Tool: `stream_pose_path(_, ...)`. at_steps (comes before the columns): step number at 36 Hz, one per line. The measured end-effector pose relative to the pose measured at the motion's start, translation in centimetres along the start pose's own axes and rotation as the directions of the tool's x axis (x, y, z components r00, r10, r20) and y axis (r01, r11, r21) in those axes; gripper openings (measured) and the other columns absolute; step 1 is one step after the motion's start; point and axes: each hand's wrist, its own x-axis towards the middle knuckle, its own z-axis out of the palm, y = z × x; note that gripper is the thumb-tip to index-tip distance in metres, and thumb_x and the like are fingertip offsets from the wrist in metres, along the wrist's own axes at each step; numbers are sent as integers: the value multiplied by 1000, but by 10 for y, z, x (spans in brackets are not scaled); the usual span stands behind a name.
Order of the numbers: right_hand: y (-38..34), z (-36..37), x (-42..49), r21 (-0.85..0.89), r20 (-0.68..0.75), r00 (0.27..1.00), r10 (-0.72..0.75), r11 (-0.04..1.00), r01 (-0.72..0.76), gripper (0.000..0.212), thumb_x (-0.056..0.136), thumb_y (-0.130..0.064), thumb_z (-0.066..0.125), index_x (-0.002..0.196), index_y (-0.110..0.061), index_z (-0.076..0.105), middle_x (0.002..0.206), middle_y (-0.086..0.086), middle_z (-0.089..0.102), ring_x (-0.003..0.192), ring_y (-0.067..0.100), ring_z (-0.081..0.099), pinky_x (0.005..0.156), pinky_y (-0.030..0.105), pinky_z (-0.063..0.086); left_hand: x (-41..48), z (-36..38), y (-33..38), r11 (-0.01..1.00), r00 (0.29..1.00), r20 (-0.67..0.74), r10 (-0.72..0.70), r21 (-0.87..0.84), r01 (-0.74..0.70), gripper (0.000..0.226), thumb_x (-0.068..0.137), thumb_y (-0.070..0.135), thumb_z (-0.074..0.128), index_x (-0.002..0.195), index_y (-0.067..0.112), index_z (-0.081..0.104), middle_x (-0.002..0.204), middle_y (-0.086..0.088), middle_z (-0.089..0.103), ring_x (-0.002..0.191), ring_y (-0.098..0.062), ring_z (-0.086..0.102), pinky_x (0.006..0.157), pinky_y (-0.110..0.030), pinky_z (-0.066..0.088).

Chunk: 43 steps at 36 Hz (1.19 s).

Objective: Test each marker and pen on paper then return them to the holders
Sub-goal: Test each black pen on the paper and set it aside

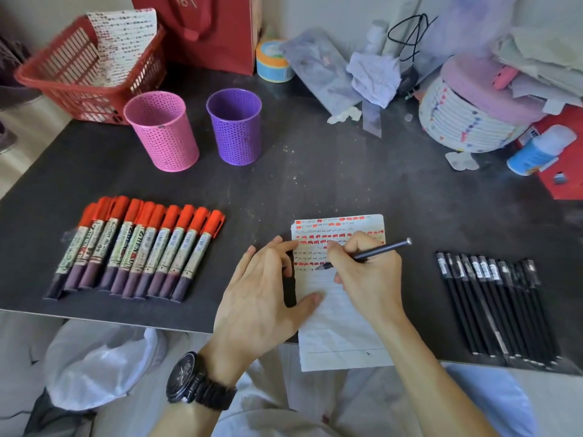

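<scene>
Your right hand (367,272) is gripping a slim black pen (370,253), its tip touching the lined paper (339,323). Your left hand (268,298) is lying with fingers loosely spread, thumb pressing the sheet's edge, on the matte dark table (315,171).

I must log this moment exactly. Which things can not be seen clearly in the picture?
- Head view: pen tip, hidden behind right hand fingers.
- Marker label print, too small to read.
- Inside pink holder and purple holder, walls hide the bottoms.
- Paper scribbles, blurred.
- Left hand covers the paper's edge.
</scene>
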Motion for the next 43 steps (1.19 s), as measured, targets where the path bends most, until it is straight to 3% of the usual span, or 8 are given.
stream_pose_path(2, 0, 0, 0, -13, 3, 1000, -20, 1000, 20, 34, 89, -11, 75, 61, -21, 58, 53, -9, 64, 48, 3, 66, 53, 11, 50, 0, 0, 0, 1000, 1000, 2, -3, -6, 3, 62, 79, 64, 63, 116, 17, 51, 108, 23, 43, 145, 0, 33, 124, -33, 19)
stream_pose_path(6, 2, 1, 0, -36, -2, 999, -34, 999, 34, 31, 89, -10, 75, 63, -14, 59, 54, -7, 64, 50, 4, 67, 55, 8, 49, 0, -1, 0, 1000, 1000, 8, 7, -4, -7, 53, 80, 65, 63, 105, 22, 43, 138, 18, 52, 146, -1, 32, 124, -34, 19)
stream_pose_path(10, 2, 1, 1, -49, -2, 999, -33, 998, 33, 29, 88, -12, 74, 63, -13, 60, 54, -8, 64, 50, 5, 67, 56, 10, 51, 0, 0, 0, 1000, 1000, 6, 16, -2, -16, 51, 80, 64, 64, 99, 25, 38, 143, 17, 51, 146, -1, 32, 124, -34, 19)
stream_pose_path(18, 2, 2, 0, -50, -18, 998, -54, 997, 53, 30, 88, -13, 73, 62, -18, 59, 53, -8, 64, 48, 5, 66, 55, 9, 50, 0, 1, 1, 999, 999, -29, 30, -13, -31, 53, 80, 63, 66, 95, 31, 26, 144, 17, 51, 145, -2, 34, 123, -35, 21)
stream_pose_path(31, 0, 2, 0, -44, -18, 1000, -10, 999, 9, 30, 89, -14, 72, 66, -24, 56, 53, -11, 63, 50, 7, 67, 50, 11, 49, 0, 1, -1, 1000, 999, -10, 30, 4, -30, 52, 80, 63, 65, 94, 32, 25, 145, 17, 50, 146, -2, 32, 123, -35, 20)
stream_pose_path(35, -14, -1, 3, 113, -73, 992, 104, 989, -95, 41, 95, -29, 71, 59, -27, 54, 50, -7, 61, 46, 6, 60, 45, 13, 43, 0, -1, 0, 999, 999, 5, 35, 8, -35, 52, 82, 62, 66, 94, 31, 27, 145, 17, 50, 146, -2, 32, 123, -37, 21)
stream_pose_path(38, -26, -11, 9, 290, -6, 969, 248, 927, -236, 40, 100, -41, 61, 68, -17, 57, 51, -1, 55, 42, 10, 47, 42, 20, 37, -1, -4, 4, 999, 999, 12, 33, 3, -33, 47, 86, 59, 65, 94, 28, 31, 144, 16, 51, 142, -4, 38, 122, -37, 23)
stream_pose_path(43, -42, -33, 10, 549, 176, 940, 292, 763, -340, 21, 87, -28, 58, 86, -10, 69, 75, 13, 67, 52, 22, 53, 46, 26, 42, -1, -16, 4, 979, 998, -34, -52, -197, 44, 14, 99, 41, 37, 95, 30, 45, 105, 21, 55, 102, -9, 50, 92, -29, 39)
